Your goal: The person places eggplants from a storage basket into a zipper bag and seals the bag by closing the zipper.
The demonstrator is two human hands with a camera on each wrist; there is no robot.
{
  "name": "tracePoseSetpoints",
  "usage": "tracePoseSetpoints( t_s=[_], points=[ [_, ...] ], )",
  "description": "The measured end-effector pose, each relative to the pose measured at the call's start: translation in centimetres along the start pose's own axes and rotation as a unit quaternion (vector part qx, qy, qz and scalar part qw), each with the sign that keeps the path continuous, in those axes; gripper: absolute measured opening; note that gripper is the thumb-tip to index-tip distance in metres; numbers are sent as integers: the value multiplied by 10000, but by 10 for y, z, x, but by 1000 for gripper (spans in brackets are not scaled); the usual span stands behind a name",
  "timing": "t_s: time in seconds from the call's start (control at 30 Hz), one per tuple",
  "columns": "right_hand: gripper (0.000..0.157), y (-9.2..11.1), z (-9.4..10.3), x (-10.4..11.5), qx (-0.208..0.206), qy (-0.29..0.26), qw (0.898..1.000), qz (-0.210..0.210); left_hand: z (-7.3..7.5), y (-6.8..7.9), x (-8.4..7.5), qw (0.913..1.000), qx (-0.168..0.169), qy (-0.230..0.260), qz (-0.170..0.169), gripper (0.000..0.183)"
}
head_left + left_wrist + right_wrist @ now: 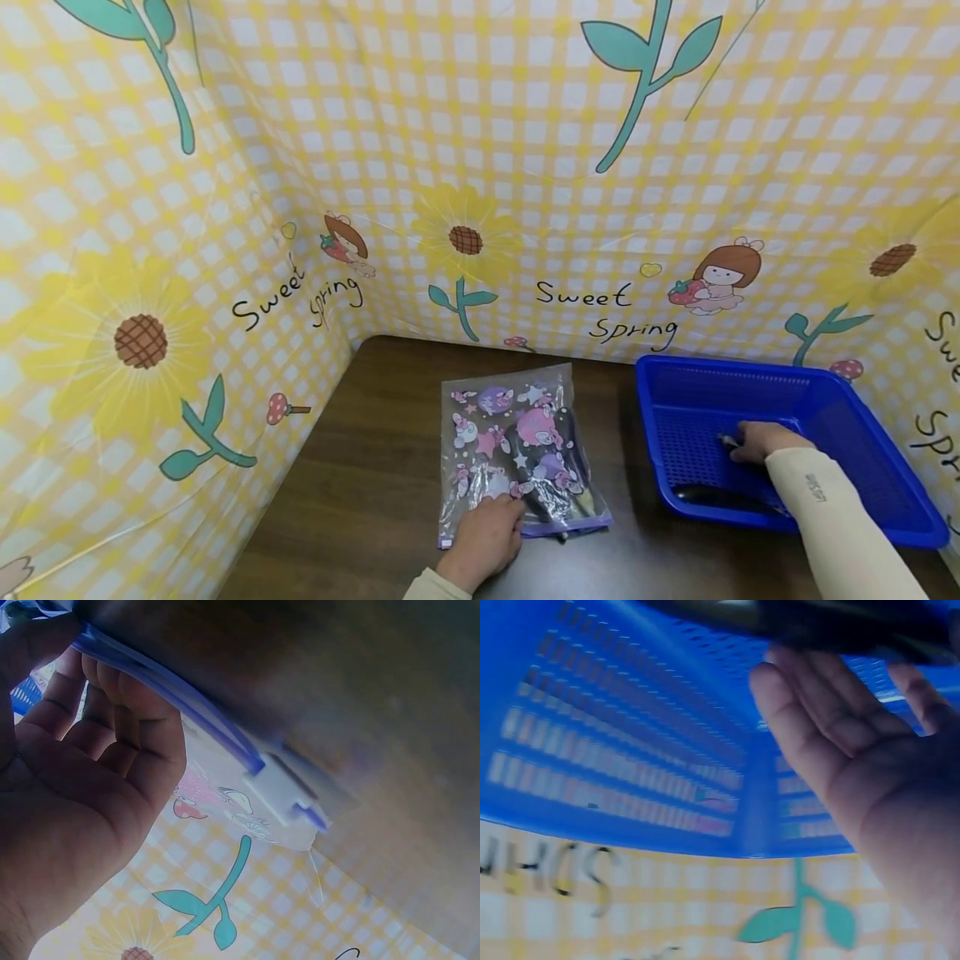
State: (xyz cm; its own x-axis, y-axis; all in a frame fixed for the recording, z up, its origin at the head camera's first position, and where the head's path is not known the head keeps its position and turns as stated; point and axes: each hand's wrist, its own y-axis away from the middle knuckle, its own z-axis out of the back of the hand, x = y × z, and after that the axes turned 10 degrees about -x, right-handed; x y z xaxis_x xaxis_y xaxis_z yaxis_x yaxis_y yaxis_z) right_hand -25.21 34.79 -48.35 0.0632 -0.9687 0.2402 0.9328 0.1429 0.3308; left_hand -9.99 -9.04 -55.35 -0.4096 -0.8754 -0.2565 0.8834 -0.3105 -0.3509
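A clear zip bag [480, 467] printed with pink and purple cartoons lies on the table, with long dark eggplants [577, 454] inside. My left hand [483, 537] pinches its purple zip edge, and the white slider [281, 787] shows beyond the fingers in the left wrist view. My right hand [768, 440] reaches down into the blue basket [648, 417], beside a small greyish thing [726, 440]. A dark, glossy eggplant [723, 497] lies along the basket's near side. In the right wrist view, extended fingers [795, 712] meet a dark eggplant [840, 634], which hides some fingertips.
The basket stands at the right of the brown wooden table [360, 450], with high perforated walls on all sides. A yellow checked cloth [495, 150] with sunflowers hangs behind and along both sides of the table.
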Motion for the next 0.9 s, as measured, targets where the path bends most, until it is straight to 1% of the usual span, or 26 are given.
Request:
tracePoseSetpoints(
  t_s=[0.07, 0.1, 0.13, 0.2, 0.27, 0.37, 0.5, 0.6, 0.73, 0.8, 0.83, 0.9],
  points=[
    [23, -2, -4, 8, -92, 311, 9991, 277, 0, 0, -1, 10000, -22, 2, -25, 18],
    [15, -3, -4, 12, -123, 475, 9982, 346, 0, 0, -2, 10000, -30, 15, -24, 18],
    [10, -3, -5, 16, -161, 621, 9971, 399, -1, 0, -3, 10000, -47, 18, -32, 19],
    [11, -2, -4, 21, -259, 884, 9946, 468, -2, 0, -4, 10000, -72, 21, -45, 20],
    [13, 0, -3, 25, -343, 1018, 9931, 479, -3, 0, -5, 9999, -79, 54, -34, 20],
    [12, 3, 2, 27, -466, 1024, 9921, 561, -4, 0, -6, 9999, -74, 103, -49, 20],
    [9, 7, 14, 29, -785, 960, 9905, 596, -3, -1, -4, 9998, -35, 183, -53, 20],
    [16, 10, 24, 31, -1004, 706, 9902, 665, -2, -2, -1, 9997, 53, 224, 11, 20],
    [28, 16, 33, 36, -906, -218, 9934, 662, -3, -2, 4, 9995, 178, 236, 122, 21],
    [25, 21, 36, 39, -878, -539, 9926, 640, -4, -2, 6, 9994, 202, 252, 144, 21],
    [24, 23, 37, 40, -926, -601, 9916, 674, -5, -2, 7, 9993, 206, 270, 145, 21],
    [17, 28, 39, 43, -1101, -549, 9893, 782, -6, -2, 8, 9992, 213, 317, 131, 21]
  ],
)
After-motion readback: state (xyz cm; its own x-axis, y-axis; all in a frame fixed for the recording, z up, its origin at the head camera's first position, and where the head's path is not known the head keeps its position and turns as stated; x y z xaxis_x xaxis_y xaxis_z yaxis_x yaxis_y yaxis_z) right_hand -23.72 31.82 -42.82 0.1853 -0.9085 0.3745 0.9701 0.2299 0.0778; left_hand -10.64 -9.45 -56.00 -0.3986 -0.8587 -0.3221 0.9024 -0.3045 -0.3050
